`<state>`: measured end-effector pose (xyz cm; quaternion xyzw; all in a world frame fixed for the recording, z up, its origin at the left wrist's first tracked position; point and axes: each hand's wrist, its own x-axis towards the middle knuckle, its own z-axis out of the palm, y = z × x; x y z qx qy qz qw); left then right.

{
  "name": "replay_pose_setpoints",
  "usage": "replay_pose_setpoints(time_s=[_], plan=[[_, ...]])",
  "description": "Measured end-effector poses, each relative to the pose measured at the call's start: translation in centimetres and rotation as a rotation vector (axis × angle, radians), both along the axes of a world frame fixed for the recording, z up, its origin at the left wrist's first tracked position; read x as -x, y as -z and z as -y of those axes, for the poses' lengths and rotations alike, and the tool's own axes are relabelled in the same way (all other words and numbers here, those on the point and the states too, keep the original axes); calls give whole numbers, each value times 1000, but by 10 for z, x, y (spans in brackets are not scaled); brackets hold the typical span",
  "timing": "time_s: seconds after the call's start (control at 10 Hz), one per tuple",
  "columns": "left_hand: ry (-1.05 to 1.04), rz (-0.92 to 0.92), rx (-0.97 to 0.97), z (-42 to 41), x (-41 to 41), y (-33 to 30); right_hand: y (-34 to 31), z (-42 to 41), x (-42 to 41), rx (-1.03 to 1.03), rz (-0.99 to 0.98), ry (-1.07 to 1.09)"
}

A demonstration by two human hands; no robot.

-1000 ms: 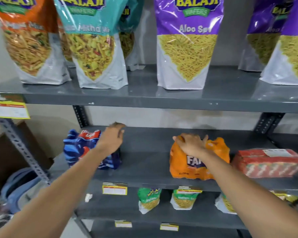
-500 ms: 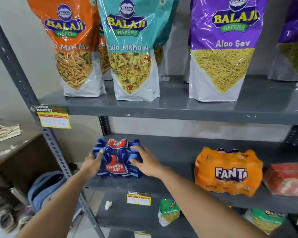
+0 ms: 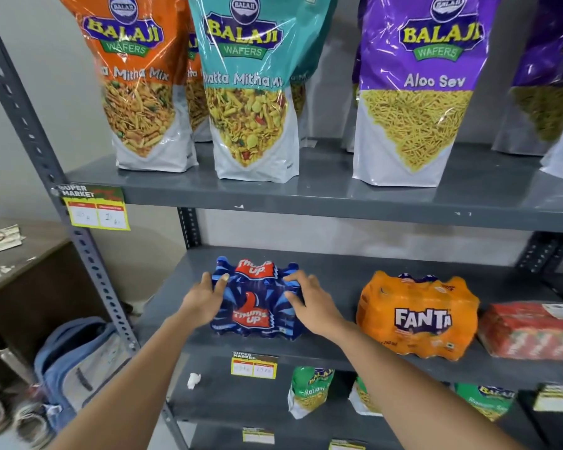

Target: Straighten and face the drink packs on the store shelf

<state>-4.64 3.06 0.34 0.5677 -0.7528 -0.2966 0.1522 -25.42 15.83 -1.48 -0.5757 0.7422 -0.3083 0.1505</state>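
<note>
**Blue pack squared up between two hands, close to the shelf's front edge**

The left hand [image 3: 205,297] is pressed flat against the left side of the blue Thums Up pack [image 3: 252,303], fingers spread over its upper corner. The right hand [image 3: 309,303] does the same on the right side, thumb on the front face and fingers curled over the top. Neither hand is closed around anything; together they clamp the pack from both sides. It sits on the middle shelf [image 3: 338,264], logo facing out, towards the left end and near the front lip.

I'd say the main risk is the shrink-wrap. It looks slick and loose over the bottles, so a sideways push could slide the film rather than turn the pack, leaving it crooked. A hard tug forward might bring it over the edge, above the price tag [image 3: 253,365], with the blue backpack [image 3: 75,362] on the floor below and to the left.

To the right, the orange Fanta pack [image 3: 416,316] stands apart with its label showing, though it seems angled slightly. Just beyond, the red pack [image 3: 530,329] lies almost touching it, so shifting the Fanta rightward could bump that one askew. The snack pouches [image 3: 251,92] on the shelf above look tall and could topple if the frame is jolted.
</note>
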Motion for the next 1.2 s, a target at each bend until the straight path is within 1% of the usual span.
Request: replay_pose_setpoints(time_s=[0.3, 0.5, 0.6, 0.8, 1.0, 1.1, 1.2], plan=[[87, -14, -14, -26, 29, -4, -1, -28, 24, -8, 10, 83], [93, -10, 8, -28, 34, -2, -5, -33, 24, -5, 29, 95], [84, -7, 11, -28, 33, 0, -3, -34, 24, 15, 24, 85], [58, 14, 78, -23, 34, 9, -8, -33, 20, -19, 53, 118], [3, 22, 111, -33, 36, 13, -5, -37, 19, -60, -27, 63], [-24, 135, 252, -50, 27, 18, -21, -48, 26, -116, -133, 76], [-6, 137, 380, -66, 16, 16, -42, -62, 36, -81, -198, 118]])
